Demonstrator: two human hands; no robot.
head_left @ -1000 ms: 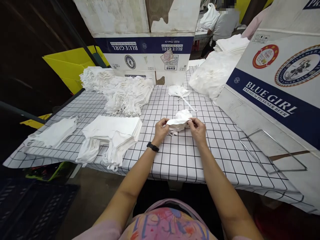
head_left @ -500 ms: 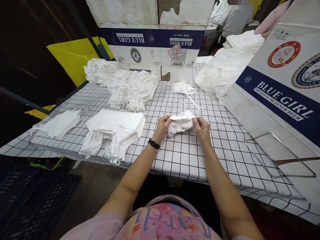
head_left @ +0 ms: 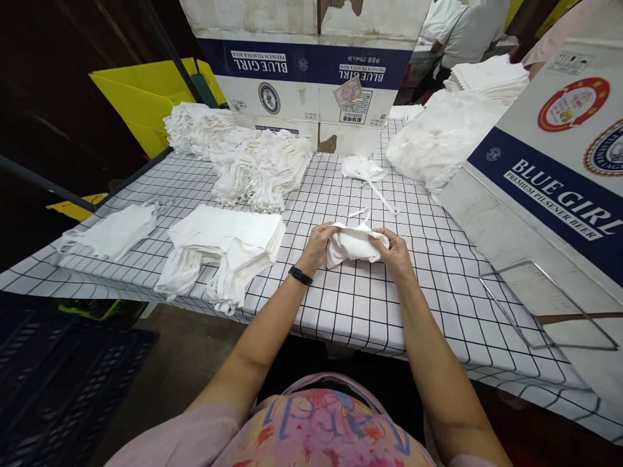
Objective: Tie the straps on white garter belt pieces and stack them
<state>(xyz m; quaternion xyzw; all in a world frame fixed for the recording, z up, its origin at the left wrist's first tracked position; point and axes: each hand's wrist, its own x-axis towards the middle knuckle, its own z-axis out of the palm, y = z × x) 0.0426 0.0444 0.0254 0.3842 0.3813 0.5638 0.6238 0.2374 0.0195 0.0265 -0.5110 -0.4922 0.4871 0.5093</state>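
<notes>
A small white cloth piece with thin straps (head_left: 357, 246) is held just above the checked tablecloth, its top edge folded and bunched. My left hand (head_left: 317, 246) pinches its left end; a dark band circles that wrist. At the right end, my right hand (head_left: 393, 250) grips the cloth between thumb and fingers. Beyond my hands lies a crumpled white cloth (head_left: 361, 168) with one long strap trailing toward me. A neat stack of white cloth pieces (head_left: 228, 227) sits to the left, straps hanging near the table's front edge.
Farther left lies a loose strapped cloth (head_left: 114, 230). Heaped white pieces (head_left: 263, 165) stand before an upright carton (head_left: 302, 65). A leaning carton (head_left: 545, 194), a bent metal wire frame (head_left: 549, 305) and a white pile (head_left: 438, 146) occupy the right. Another person (head_left: 472, 32) is behind.
My right hand has turned inward over the cloth's right end, and the cloth now shows a folded-over edge. A strap loop stands out behind it. The camera view has shifted slightly.
</notes>
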